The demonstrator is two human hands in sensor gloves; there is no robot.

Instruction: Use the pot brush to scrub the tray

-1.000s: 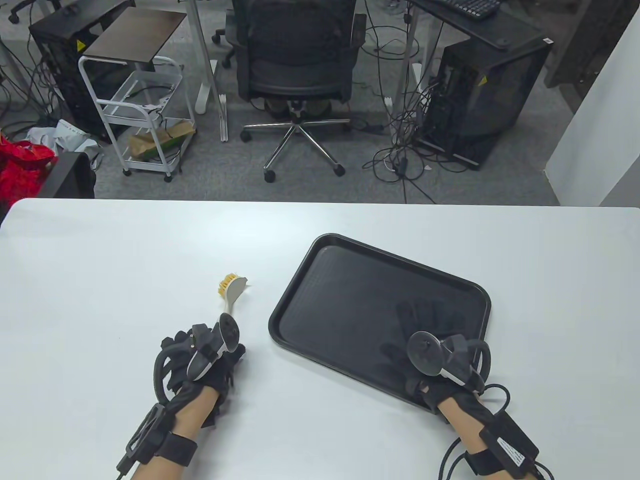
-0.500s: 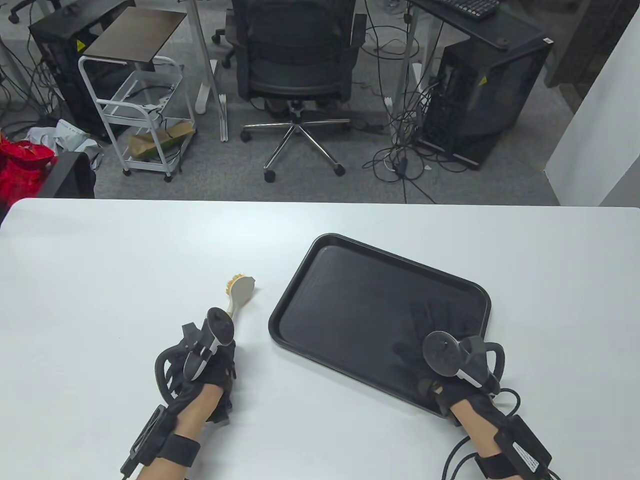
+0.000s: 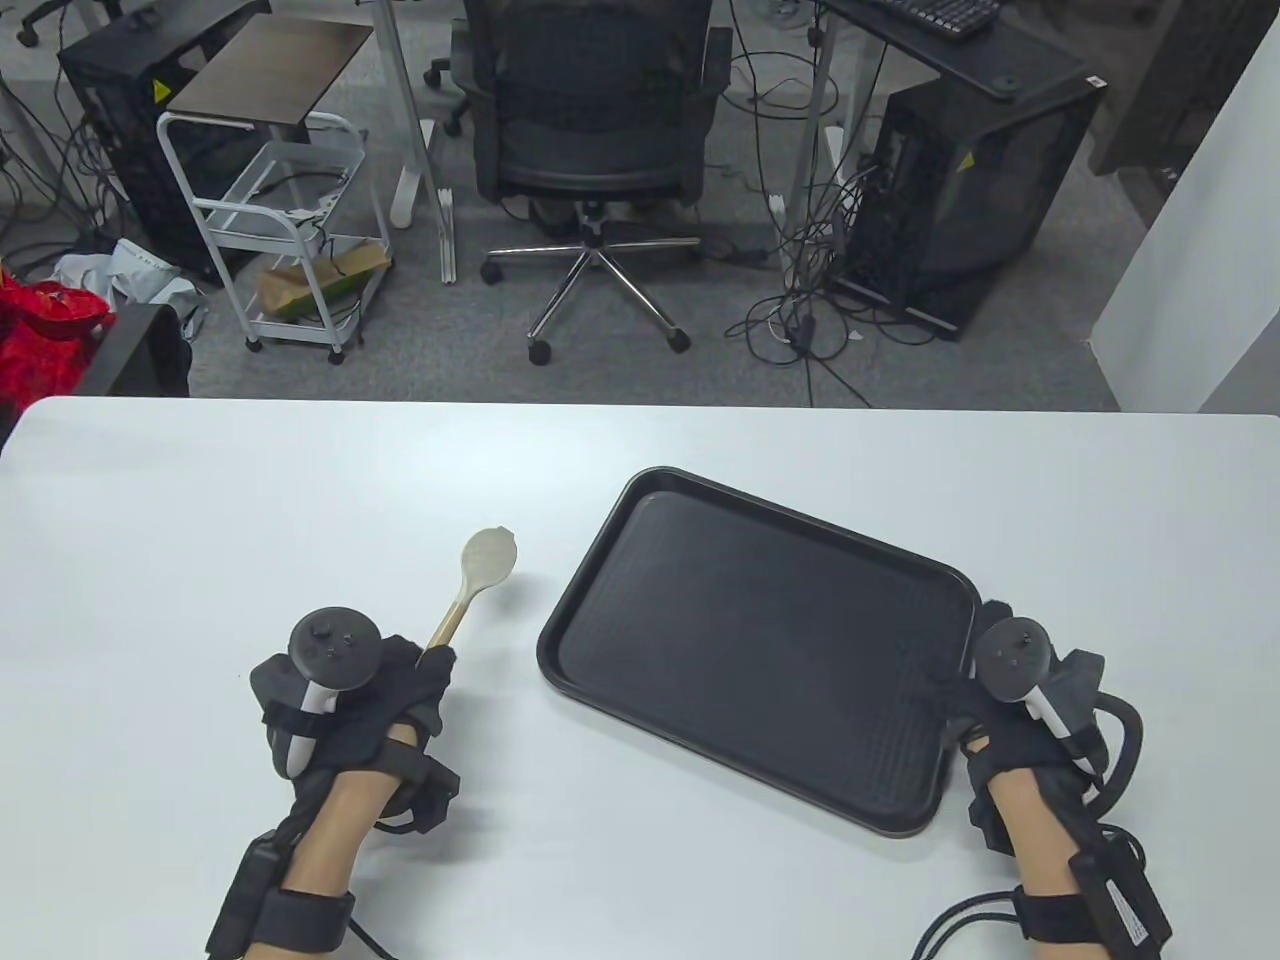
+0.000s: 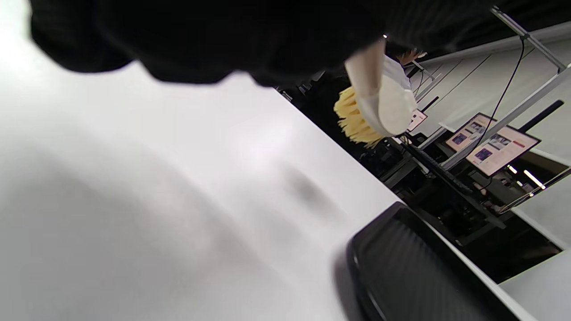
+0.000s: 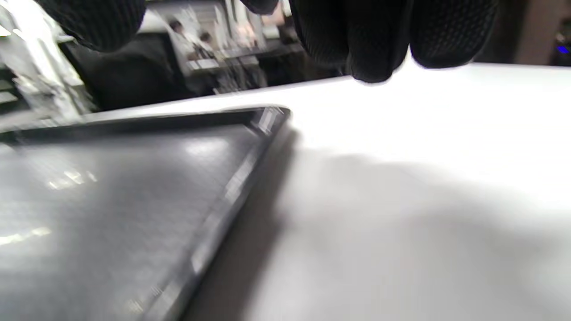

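The black tray (image 3: 700, 620) lies on the white table, right of centre. The pot brush (image 3: 488, 557) has a pale handle and a pale round head, with its yellow bristles facing down. My left hand (image 3: 432, 662) grips the end of the handle, left of the tray, and the head points away from me. In the left wrist view the brush (image 4: 383, 102) hangs above the table, with the tray (image 4: 424, 276) lower right. My right hand (image 3: 975, 700) is at the tray's right rim. In the right wrist view its fingers (image 5: 379, 40) hover above the table beside the tray rim (image 5: 232, 187), holding nothing.
The white table (image 3: 300, 480) stretches left and behind the tray. Its far edge runs across the middle of the table view. An office chair (image 3: 590, 120), a white cart (image 3: 290, 230) and computer towers stand on the floor beyond.
My left hand turned palm down with the brush, and the head rolled bristles down. My right hand slid off the tray's inside to its right rim.
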